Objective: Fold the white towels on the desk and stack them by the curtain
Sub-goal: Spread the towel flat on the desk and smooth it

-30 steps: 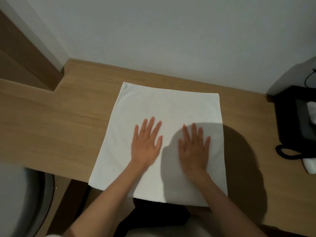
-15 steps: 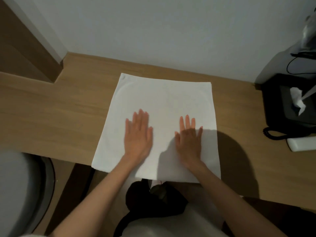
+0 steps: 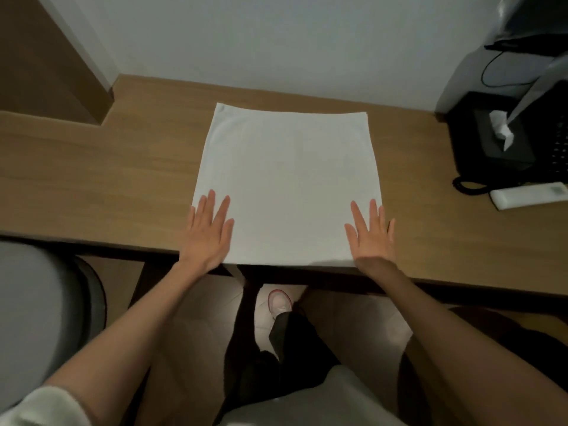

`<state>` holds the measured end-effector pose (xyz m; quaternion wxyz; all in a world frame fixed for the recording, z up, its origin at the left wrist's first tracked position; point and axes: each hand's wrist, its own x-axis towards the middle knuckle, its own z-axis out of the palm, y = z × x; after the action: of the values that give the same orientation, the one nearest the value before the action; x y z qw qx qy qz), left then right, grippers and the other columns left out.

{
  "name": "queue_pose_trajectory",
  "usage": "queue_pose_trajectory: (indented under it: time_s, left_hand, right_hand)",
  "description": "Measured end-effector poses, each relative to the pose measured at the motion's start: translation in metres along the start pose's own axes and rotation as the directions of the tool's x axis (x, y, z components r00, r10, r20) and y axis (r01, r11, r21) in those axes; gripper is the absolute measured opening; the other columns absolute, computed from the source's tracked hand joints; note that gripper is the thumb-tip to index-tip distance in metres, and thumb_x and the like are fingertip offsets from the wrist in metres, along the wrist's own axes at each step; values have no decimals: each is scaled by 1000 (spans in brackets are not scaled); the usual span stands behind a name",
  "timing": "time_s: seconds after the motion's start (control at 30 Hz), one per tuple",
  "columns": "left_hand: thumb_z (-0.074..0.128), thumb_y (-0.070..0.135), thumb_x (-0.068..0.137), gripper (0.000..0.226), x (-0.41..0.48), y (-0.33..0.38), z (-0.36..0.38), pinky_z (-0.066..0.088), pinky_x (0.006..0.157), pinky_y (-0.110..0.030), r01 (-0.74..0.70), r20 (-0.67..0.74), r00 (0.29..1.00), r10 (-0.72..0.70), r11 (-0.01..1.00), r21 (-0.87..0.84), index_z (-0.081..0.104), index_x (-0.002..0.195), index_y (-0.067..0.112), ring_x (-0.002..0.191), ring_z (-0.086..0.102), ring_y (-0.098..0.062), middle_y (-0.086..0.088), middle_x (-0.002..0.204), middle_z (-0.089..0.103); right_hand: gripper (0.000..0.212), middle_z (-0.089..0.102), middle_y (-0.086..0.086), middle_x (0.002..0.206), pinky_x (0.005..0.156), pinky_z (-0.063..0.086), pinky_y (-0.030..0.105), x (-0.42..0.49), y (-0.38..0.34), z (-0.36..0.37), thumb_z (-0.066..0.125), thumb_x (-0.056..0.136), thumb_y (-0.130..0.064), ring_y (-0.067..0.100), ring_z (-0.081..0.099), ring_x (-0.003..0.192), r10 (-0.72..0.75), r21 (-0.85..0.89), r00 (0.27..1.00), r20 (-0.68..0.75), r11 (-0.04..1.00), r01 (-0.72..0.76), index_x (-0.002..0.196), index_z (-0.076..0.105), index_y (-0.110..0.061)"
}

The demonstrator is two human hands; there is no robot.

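Note:
A white towel [image 3: 289, 182] lies flat and smooth on the wooden desk [image 3: 101, 179], its near edge level with the desk's front edge. My left hand [image 3: 209, 233] rests palm down on the towel's near left corner, fingers spread. My right hand [image 3: 370, 235] rests palm down on the near right corner, also flat with fingers apart. Neither hand grips the cloth. No curtain or other towels are in view.
A black tissue box [image 3: 495, 139] and a black telephone with a coiled cord [image 3: 470, 184] stand at the desk's right end, with a white remote [image 3: 528, 195] in front. A grey chair [image 3: 33, 318] sits at the lower left. The white wall [image 3: 276, 41] backs the desk.
Both hands slid apart from the towel's middle to its near corners. The towel now lies wholly on the desk instead of overhanging the front edge.

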<state>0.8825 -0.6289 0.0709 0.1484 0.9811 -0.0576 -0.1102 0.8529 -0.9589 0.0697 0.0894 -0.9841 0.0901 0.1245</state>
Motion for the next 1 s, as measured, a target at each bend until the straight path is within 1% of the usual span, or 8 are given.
queue_pose_trajectory:
  time_s: [0.17, 0.27, 0.37, 0.43, 0.5, 0.73, 0.9, 1.0]
  left_hand:
    - [16, 75, 86, 83, -36, -9, 2, -16, 114, -32, -239, 108, 969, 223, 957, 166, -15, 149, 30, 143, -24, -20, -7, 154, -25]
    - [35, 66, 87, 91, -47, -18, -4, -10, 116, -31, -305, 109, 952, 286, 916, 261, -14, 149, 22, 146, -13, -26, -13, 156, -19]
    - [50, 27, 97, 80, -50, -26, -13, -5, 115, -30, -334, 88, 942, 323, 911, 242, -12, 149, 23, 147, -6, -24, -8, 158, -13]
    - [52, 0, 93, 91, -53, -30, -18, -2, 115, -28, -332, 79, 943, 323, 913, 238, -14, 149, 28, 147, -9, -20, 0, 157, -18]
    - [52, -12, 87, 99, -60, -33, -24, 5, 115, -27, -316, 74, 949, 307, 918, 241, -12, 149, 31, 146, -9, -18, 5, 156, -19]
    - [46, -25, 81, 89, -86, -37, -33, -5, 111, -18, -266, -18, 963, 270, 956, 123, 14, 151, 20, 147, 3, -17, 1, 159, 7]
    - [42, -30, 77, 86, -107, -43, -32, 0, 114, -19, -261, -95, 960, 264, 964, 50, 26, 149, 15, 146, 12, -18, -2, 156, 18]
    - [41, -30, 76, 81, -113, -48, -32, 8, 118, -26, -262, -128, 957, 260, 965, 2, 39, 144, 12, 144, 22, -23, -6, 152, 32]
  right_hand:
    - [63, -24, -2, 156, 111, -20, 36, -43, -3, 4, 17, 94, -63, 22, -25, 142, -300, -48, 948, 108, 951, 306, 145, -15, -45]
    - [74, -22, -1, 157, 114, -11, 38, -57, 7, 4, 35, 93, -58, 24, -21, 144, -349, -101, 929, 122, 927, 361, 143, -17, -44]
    - [69, -12, 2, 160, 117, -2, 36, -62, 16, 0, 41, 100, -36, 24, -12, 147, -356, -96, 930, 92, 927, 364, 148, -8, -40]
    - [64, -10, 2, 160, 117, 2, 36, -64, 16, 0, 39, 101, -32, 24, -9, 147, -336, -77, 938, 82, 936, 342, 150, -2, -39]
    - [61, -8, 1, 161, 118, 7, 37, -68, 17, 1, 37, 102, -32, 23, -7, 148, -308, -60, 949, 70, 948, 312, 150, 1, -40]
    - [59, 15, 2, 159, 114, 26, 36, -91, 6, 4, 46, 100, -30, 25, 14, 145, -229, -37, 973, -26, 973, 228, 150, 16, -41]
    - [71, 42, 5, 138, 98, 42, 32, -107, -1, 2, 50, 87, 12, 23, 38, 123, -219, -27, 964, -151, 976, 217, 141, 40, -33]
    - [62, 53, 3, 119, 86, 42, 29, -105, 2, -7, 45, 83, 17, 20, 47, 104, -203, 10, 962, -181, 978, 208, 128, 53, -24]
